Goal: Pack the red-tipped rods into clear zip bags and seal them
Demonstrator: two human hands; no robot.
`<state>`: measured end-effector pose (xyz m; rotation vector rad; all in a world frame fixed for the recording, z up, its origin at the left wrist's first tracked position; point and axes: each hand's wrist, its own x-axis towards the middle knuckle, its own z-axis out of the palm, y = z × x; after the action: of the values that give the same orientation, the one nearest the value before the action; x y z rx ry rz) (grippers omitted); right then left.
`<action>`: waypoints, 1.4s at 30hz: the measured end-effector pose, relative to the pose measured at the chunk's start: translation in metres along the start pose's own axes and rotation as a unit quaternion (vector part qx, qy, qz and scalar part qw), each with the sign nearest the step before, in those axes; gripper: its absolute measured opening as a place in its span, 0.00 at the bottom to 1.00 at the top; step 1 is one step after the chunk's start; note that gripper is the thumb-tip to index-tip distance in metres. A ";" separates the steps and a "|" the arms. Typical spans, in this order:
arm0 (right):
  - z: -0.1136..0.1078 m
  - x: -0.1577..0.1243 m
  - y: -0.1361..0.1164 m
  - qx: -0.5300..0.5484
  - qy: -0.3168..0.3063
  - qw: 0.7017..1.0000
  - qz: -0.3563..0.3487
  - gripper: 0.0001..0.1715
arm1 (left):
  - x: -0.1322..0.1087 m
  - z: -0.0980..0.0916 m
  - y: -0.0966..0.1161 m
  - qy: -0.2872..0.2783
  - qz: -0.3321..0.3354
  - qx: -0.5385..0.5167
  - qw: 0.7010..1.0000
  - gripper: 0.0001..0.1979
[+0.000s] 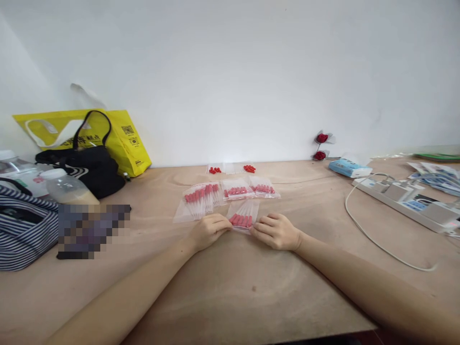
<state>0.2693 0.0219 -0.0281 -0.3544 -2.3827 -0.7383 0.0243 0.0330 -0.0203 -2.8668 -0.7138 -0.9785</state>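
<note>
A small clear zip bag (244, 213) lies on the table in front of me, holding several white sticks with red tips. My left hand (212, 231) has its fingertips closed at the bag's lower left corner. At the lower right corner, the fingers of my right hand (275, 231) are curled and pressed together on the edge. Just beyond lie more bags of the same red-tipped sticks: a group of overlapping bags (201, 197) at the left, one bag (236, 189) in the middle and another bag (265, 188) at the right.
Against the wall are two small heaps of red pieces (215, 170). A yellow bag (134, 143), a black bag (89, 167), a bottle (72, 189) and a striped bag (27, 230) stand left. Tissues (348, 168), a power strip (402, 203) and its cable (370, 243) lie right.
</note>
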 end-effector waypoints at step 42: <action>0.011 0.022 -0.017 -0.007 0.067 0.992 0.104 0.10 | 0.020 0.009 0.022 0.131 0.215 0.240 0.938 0.06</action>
<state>0.2396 0.0165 -0.0289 -0.5327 -2.1759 -0.6597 0.0531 0.0238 -0.0133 -2.2674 -0.2379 -0.9326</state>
